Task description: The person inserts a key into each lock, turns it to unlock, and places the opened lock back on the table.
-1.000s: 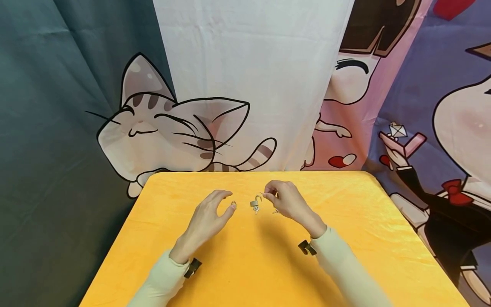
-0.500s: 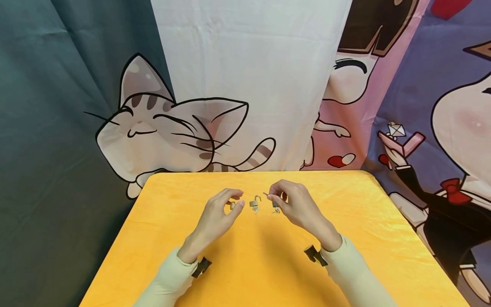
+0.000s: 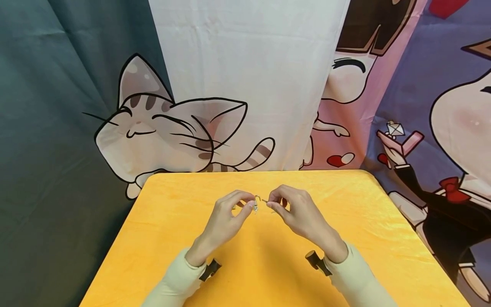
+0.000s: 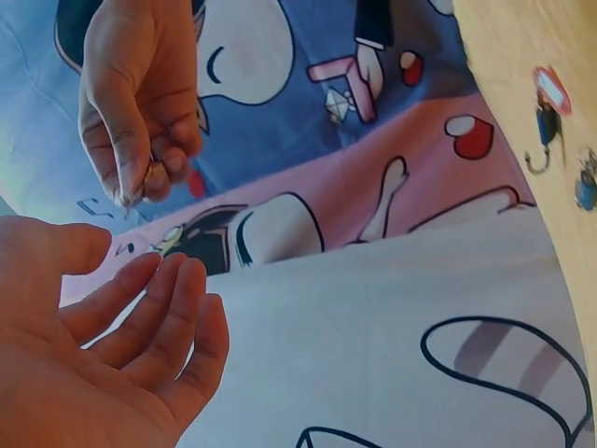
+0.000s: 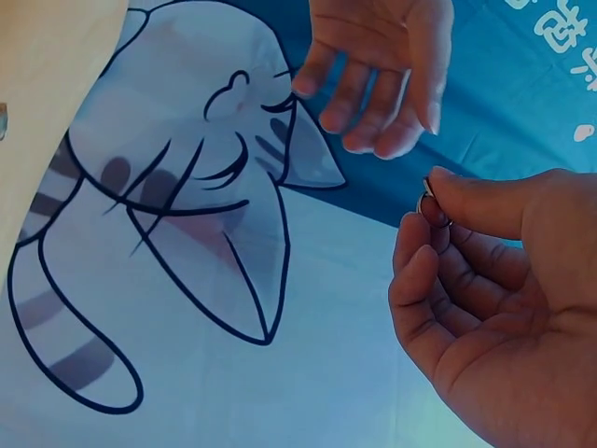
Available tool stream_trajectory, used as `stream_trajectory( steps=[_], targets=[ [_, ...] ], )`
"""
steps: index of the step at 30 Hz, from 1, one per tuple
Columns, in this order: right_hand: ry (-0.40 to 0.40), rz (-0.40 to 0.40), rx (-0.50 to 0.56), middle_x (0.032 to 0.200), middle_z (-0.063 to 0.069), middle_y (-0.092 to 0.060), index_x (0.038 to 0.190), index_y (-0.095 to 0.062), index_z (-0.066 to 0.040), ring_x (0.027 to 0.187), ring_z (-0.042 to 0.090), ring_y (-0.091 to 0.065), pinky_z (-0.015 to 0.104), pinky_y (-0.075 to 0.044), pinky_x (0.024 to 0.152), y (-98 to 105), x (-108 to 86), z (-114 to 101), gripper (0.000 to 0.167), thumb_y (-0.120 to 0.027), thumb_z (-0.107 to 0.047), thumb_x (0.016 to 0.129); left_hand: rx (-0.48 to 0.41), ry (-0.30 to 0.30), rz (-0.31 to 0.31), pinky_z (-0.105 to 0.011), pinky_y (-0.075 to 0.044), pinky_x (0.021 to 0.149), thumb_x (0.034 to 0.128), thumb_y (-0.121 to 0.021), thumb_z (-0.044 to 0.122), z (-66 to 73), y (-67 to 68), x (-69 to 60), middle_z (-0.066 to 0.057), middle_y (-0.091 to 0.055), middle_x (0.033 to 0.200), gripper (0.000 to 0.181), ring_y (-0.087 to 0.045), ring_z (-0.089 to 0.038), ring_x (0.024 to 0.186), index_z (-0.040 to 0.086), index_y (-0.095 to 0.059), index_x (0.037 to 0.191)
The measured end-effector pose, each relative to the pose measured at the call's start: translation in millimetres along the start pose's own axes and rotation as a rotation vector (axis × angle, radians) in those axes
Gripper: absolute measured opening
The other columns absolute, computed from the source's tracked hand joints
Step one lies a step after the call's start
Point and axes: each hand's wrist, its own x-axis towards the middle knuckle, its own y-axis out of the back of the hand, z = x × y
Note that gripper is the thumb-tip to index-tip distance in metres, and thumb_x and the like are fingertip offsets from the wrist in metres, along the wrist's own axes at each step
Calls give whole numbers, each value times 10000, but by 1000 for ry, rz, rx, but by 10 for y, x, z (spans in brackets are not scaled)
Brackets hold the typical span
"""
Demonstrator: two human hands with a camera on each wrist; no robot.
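Observation:
My right hand (image 3: 293, 207) pinches a small metal key (image 5: 428, 189) with a ring (image 5: 446, 222) between thumb and forefinger. Facing it is my left hand (image 3: 229, 215), its fingers loosely bent and its thumb apart from them in the left wrist view, with nothing seen between them. Behind the left fingertips, an unlocked padlock's raised shackle (image 3: 258, 197) shows in the head view; its body is mostly hidden. A small brass padlock (image 3: 234, 207) is partly visible behind the left hand. In the left wrist view, a dark blue padlock (image 4: 548, 121) has its shackle open.
A yellow cloth covers the table (image 3: 245, 264). Another blue item (image 4: 586, 191), cut off by the frame, lies near the blue padlock. Behind the table's far edge hangs a printed curtain (image 3: 245, 55) with cartoon figures.
My left hand has moved right toward the unlocked padlock and now covers much of it. My right hand has shifted slightly right and down, still pinching the key.

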Motion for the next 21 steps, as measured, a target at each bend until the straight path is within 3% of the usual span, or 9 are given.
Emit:
stream_trajectory(
  steps=[10, 21],
  targets=[
    [2, -38, 7, 797, -98, -626, 870, -654, -160, 699, 11, -517, 182, -478, 622, -34, -26, -16, 139, -774, -103, 829, -22, -58, 1, -253, -555, 739, 987, -601, 189, 58, -110, 4, 9, -707, 956, 133, -625, -86, 845, 105, -698, 1023],
    [15, -43, 32, 818, -120, -613, 901, -647, -183, 726, -4, -532, 181, -489, 633, -50, -53, -14, 119, -753, -142, 865, 1, -85, 18, -221, -527, 718, 975, -614, 138, 75, -118, 10, 16, -685, 867, 85, -585, -71, 771, 99, -684, 947]
  ],
)
